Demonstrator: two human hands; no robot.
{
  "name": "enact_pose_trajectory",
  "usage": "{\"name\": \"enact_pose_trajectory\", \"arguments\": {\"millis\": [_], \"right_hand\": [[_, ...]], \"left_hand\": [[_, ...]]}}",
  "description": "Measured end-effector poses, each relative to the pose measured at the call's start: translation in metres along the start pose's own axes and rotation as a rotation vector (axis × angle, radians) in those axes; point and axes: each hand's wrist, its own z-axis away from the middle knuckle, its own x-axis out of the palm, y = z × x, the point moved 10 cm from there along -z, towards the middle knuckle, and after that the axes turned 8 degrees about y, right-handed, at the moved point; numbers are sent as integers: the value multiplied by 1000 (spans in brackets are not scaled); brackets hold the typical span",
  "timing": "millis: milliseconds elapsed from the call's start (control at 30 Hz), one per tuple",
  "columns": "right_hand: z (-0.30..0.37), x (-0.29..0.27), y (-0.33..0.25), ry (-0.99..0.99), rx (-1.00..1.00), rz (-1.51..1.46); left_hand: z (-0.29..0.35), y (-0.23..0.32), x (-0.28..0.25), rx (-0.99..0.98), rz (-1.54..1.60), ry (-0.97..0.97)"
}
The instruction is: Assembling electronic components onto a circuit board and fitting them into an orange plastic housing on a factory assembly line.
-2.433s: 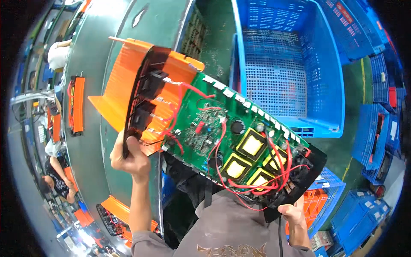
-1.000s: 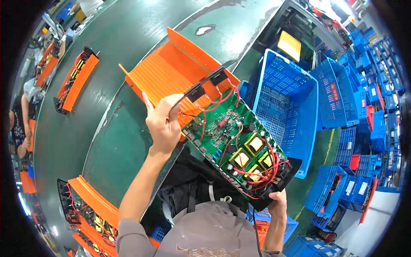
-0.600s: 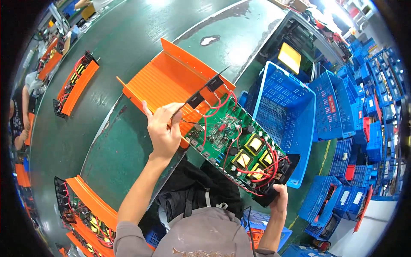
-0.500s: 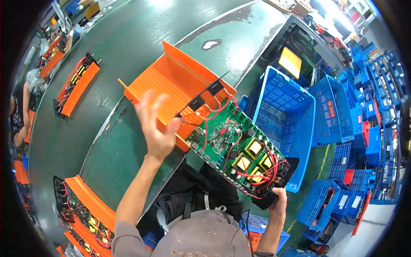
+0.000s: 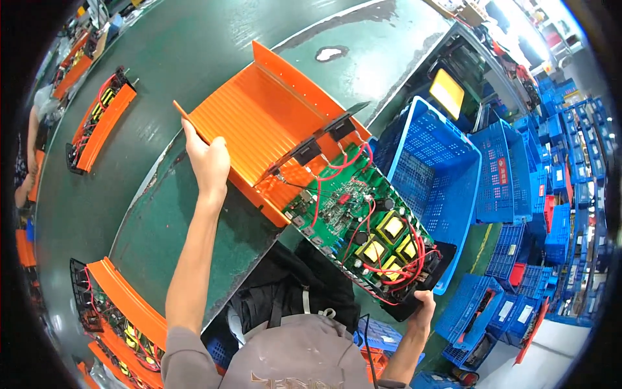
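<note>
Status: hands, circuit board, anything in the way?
Left hand at edge of orange housing. Right hand gripping black end panel. Green board overlapping housing's end. Wired black panel across housing, possibly in the way.

Left hand point(image 5: 208, 163) has come off the black panel point(image 5: 307, 152), where I had it until 0.6 s ago. At 0.5 s it was spread and blurred in mid-air; now it's on the left side wall of the orange shell point(image 5: 243, 120). Panel's near end is free of my fingers. Versus 2.4 s ago: circuit board point(image 5: 353, 214) shows smaller, more ribbed shell floor visible, view's swung, yellow tray point(image 5: 447, 94) now in frame.
</note>
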Motion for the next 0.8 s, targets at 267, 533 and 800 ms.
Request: {"name": "enact_pose_trajectory", "arguments": {"millis": [267,533,800], "right_hand": [[0,0,-7,-90,-54,129],[-6,-16,6,40,-6,-10],[20,17,-6,83,39,-91]], "left_hand": [[10,11,2,-178,203,-24],[13,5,8,-114,159,-71],[12,3,18,-88,256,-25]]}}
